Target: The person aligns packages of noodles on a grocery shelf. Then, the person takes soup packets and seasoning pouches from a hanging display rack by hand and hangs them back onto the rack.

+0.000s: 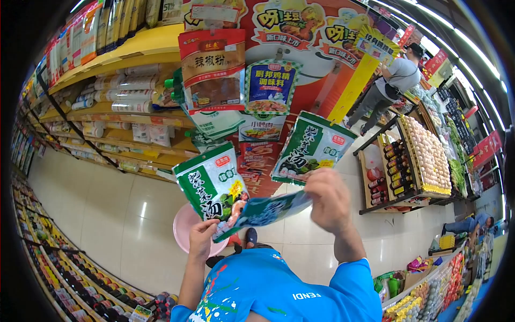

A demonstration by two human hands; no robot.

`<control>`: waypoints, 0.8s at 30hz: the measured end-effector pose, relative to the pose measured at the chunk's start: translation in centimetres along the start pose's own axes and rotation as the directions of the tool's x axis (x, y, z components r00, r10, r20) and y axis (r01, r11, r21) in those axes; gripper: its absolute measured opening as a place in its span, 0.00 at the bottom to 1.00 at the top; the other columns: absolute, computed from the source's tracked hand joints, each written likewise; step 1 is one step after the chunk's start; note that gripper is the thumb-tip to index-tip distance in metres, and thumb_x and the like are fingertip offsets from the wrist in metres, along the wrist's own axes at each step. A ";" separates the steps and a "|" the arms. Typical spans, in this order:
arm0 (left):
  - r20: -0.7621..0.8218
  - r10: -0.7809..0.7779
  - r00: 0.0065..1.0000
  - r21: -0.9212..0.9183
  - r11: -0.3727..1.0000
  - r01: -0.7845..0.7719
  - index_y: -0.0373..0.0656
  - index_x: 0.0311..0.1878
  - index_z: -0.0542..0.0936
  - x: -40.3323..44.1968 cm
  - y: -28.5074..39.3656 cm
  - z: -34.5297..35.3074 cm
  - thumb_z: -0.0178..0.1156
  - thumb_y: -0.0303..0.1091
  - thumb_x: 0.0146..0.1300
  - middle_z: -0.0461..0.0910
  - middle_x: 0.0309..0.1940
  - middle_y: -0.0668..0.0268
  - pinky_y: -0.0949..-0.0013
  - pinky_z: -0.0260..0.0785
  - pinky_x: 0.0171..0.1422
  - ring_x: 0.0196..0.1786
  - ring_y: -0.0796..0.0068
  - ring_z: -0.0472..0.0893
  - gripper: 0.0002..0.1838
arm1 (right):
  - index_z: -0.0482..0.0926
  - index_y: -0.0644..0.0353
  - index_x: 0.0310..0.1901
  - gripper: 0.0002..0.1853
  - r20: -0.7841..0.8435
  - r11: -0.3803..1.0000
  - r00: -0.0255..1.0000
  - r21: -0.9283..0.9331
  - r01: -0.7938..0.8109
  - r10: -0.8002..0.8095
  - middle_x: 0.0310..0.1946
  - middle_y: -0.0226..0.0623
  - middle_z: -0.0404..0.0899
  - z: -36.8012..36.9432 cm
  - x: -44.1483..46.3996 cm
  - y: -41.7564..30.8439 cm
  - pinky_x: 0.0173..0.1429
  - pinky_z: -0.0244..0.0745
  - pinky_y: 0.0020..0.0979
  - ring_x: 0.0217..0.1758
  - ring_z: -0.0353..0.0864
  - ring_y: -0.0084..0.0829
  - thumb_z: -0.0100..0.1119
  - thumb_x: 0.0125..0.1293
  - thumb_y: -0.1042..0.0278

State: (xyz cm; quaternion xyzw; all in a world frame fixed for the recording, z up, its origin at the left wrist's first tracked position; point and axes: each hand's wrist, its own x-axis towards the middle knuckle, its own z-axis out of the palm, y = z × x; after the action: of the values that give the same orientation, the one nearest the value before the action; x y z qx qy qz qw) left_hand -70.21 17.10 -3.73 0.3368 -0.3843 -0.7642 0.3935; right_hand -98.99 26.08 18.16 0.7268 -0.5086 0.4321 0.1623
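My left hand [203, 236] pinches the lower edge of a green and white soup packet [206, 180], which is tilted in front of the display. My right hand [328, 199], slightly blurred, is closed on the right end of a second packet [273, 208], seen at a slant, its left end against the first. Just above my right hand, a similar green packet [314, 147] is at the display's right side; what supports it cannot be made out. A red chili powder packet [213, 72] and a blue seasoning packet [272, 86] hang behind.
Yellow shelves [129, 45] with goods run along the left. A pink basin [188, 231] is on the floor below my left hand. An egg stand [424, 155] is at the right. One person [399, 75] stands beyond it; another [469, 224] is at the far right.
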 end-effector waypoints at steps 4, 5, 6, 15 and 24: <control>-0.057 -0.002 0.998 0.003 1.000 0.003 0.30 0.41 0.82 0.1 -0.8 -1.9 0.61 0.25 0.61 0.83 0.36 0.61 0.78 0.69 0.44 0.37 0.79 0.79 0.08 | 0.74 0.65 0.33 0.12 -0.164 0.970 0.985 -0.227 -0.091 0.054 0.30 0.42 0.76 -3.1 1.4 1.6 0.42 0.73 0.38 0.35 0.77 0.43 0.56 0.46 0.89; -0.075 -0.007 0.997 -0.012 1.000 0.007 0.30 0.41 0.82 0.1 -0.8 -2.0 0.61 0.25 0.61 0.83 0.36 0.61 0.78 0.69 0.43 0.36 0.79 0.79 0.08 | 0.74 0.65 0.33 0.11 -0.197 0.958 0.976 -0.251 -0.143 0.094 0.29 0.43 0.76 -3.6 1.5 2.3 0.41 0.73 0.38 0.34 0.77 0.43 0.56 0.47 0.89; -0.082 0.001 0.997 -0.016 1.000 -0.002 0.30 0.41 0.82 0.0 -0.8 -1.9 0.61 0.26 0.61 0.83 0.35 0.62 0.78 0.69 0.42 0.35 0.80 0.78 0.08 | 0.74 0.65 0.33 0.11 -0.198 0.955 0.976 -0.259 -0.143 0.093 0.29 0.43 0.76 -3.9 1.7 3.0 0.41 0.73 0.38 0.34 0.77 0.43 0.56 0.47 0.89; -0.095 0.006 0.995 -0.063 0.998 -0.012 0.29 0.39 0.81 -0.3 -0.8 -2.2 0.59 0.26 0.63 0.82 0.34 0.61 0.75 0.71 0.45 0.36 0.77 0.79 0.08 | 0.77 0.67 0.31 0.03 -0.169 0.938 0.971 -0.275 -0.210 0.168 0.27 0.41 0.78 -5.2 4.6 10.4 0.40 0.69 0.33 0.32 0.76 0.40 0.57 0.54 0.82; -0.133 0.019 0.991 -0.112 0.993 -0.034 0.29 0.39 0.81 -0.5 -0.9 -2.7 0.58 0.26 0.65 0.82 0.36 0.59 0.72 0.72 0.48 0.39 0.74 0.80 0.08 | 0.83 0.62 0.32 0.05 -0.182 0.886 0.952 -0.356 -0.297 0.247 0.29 0.39 0.80 -4.4 4.5 15.8 0.43 0.73 0.34 0.34 0.80 0.40 0.61 0.54 0.76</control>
State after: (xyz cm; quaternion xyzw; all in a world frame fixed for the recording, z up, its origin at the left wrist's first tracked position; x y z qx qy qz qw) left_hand -68.13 17.01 -5.70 0.3583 -0.3178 -0.7556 0.4469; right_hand -114.42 19.53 21.00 0.5731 -0.6675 0.3911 0.2703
